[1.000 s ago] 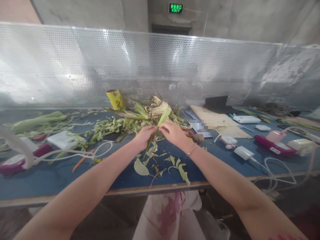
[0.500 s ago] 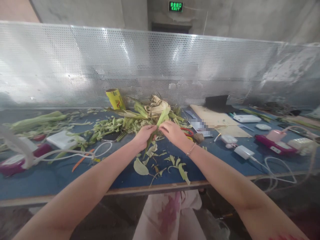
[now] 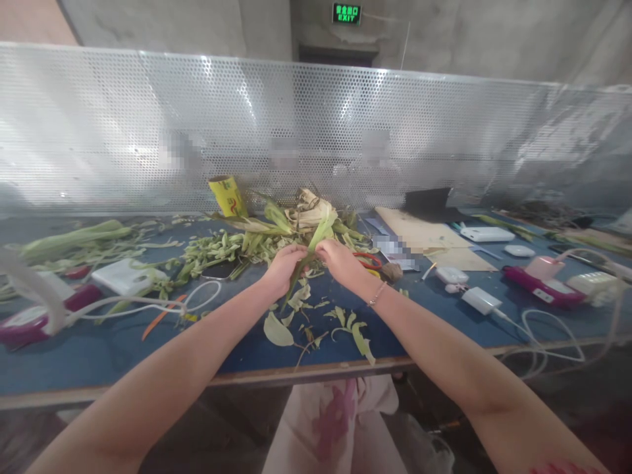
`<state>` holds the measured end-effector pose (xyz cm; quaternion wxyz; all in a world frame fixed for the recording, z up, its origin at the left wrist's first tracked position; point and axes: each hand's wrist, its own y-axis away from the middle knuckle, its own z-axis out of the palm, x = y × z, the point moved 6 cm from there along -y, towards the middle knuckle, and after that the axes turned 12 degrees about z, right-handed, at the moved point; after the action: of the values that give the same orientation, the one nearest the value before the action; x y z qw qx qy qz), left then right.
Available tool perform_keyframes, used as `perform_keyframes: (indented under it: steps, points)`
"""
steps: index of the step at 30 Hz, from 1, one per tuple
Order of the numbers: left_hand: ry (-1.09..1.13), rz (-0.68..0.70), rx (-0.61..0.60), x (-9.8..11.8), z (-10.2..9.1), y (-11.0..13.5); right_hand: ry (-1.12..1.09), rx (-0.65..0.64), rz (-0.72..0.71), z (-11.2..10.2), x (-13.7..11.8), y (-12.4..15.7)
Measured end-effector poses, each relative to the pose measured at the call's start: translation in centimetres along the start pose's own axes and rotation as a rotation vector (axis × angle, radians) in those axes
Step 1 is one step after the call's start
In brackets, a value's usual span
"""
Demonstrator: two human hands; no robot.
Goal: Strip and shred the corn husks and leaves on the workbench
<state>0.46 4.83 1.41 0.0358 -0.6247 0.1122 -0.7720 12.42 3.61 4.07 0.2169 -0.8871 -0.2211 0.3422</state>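
Note:
Before me, a green corn husk (image 3: 322, 230) slants up and away, its broad pale end at the top and its narrow dark end pointing down at the table. My left hand (image 3: 285, 268) is closed on it from the left, fingers curled. From the other side my right hand (image 3: 340, 258) pinches at its edge, thumb and fingers together. The exact contact of the fingertips is partly hidden. Behind the hands lies a heap with dry pale husks (image 3: 309, 209) and torn green pieces (image 3: 217, 250). Below them are loose leaf scraps (image 3: 278, 330) on the blue table (image 3: 237, 349).
A yellow tube (image 3: 228, 195) leans against the perforated metal screen (image 3: 148, 131). Left are a purple power strip (image 3: 20, 324), white cables and an orange strip (image 3: 160, 320). Right are red-handled scissors (image 3: 368, 260), cardboard (image 3: 419, 227), a white charger (image 3: 481, 301) and another power strip (image 3: 543, 289).
My fingertips are slightly farther apart along the corn husk, the right hand having shifted a little to the right. The things on the table have not moved.

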Motion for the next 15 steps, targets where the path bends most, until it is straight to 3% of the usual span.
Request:
perform_keyframes:
  steps: [8, 15]
  points:
    - [-0.027, 0.047, -0.036, 0.2, 0.17, 0.04, 0.001, 0.019, -0.029, -0.12, -0.12, 0.08]
    - [-0.207, 0.123, -0.044, 0.82, 0.16, 0.13, 0.077, 0.053, -0.123, -0.29, -0.73, 0.15]
